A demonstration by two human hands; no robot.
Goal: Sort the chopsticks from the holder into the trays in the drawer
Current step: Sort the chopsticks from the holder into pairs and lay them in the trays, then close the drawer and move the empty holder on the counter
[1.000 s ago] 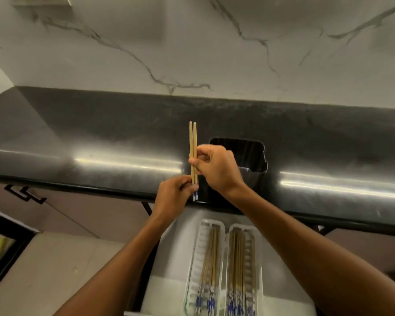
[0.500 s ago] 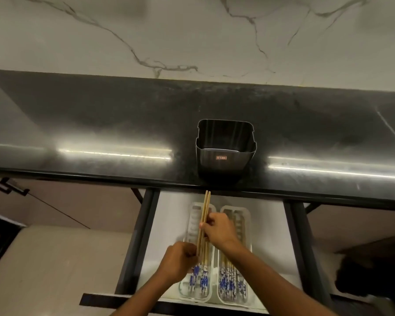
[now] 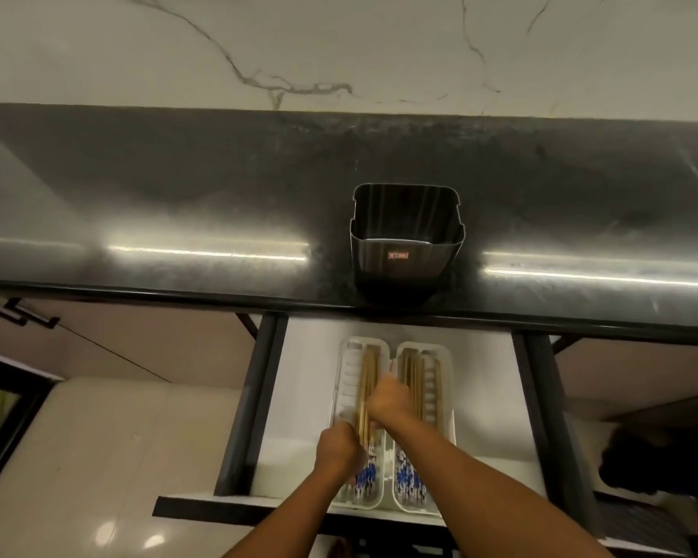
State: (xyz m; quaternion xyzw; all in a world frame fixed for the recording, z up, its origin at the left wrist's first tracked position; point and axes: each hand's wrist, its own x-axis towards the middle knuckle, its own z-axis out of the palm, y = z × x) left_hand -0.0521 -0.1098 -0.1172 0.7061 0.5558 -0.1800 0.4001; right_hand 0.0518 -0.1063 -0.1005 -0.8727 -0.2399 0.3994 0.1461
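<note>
A dark metal chopstick holder [image 3: 404,251] stands on the black counter, with no chopsticks showing inside. Below it an open drawer [image 3: 299,396] holds two white ribbed trays side by side, the left tray [image 3: 349,380] and the right tray [image 3: 440,384]. Both carry wooden chopsticks with blue-and-white patterned ends. My left hand [image 3: 336,449] and my right hand [image 3: 387,400] are closed together on a pair of chopsticks [image 3: 364,412] lying low along the left tray. The pair's patterned end is partly hidden by my left hand.
The black counter's front edge [image 3: 178,294] overhangs the drawer's back. Dark drawer rails [image 3: 250,400] run along both sides. A marble wall [image 3: 339,50] rises behind the counter. Pale floor tiles [image 3: 97,457] lie to the left, a dark shape [image 3: 641,457] to the right.
Both hands carried the chopstick pair from above the counter down into the drawer. It went from upright to lying along the left tray.
</note>
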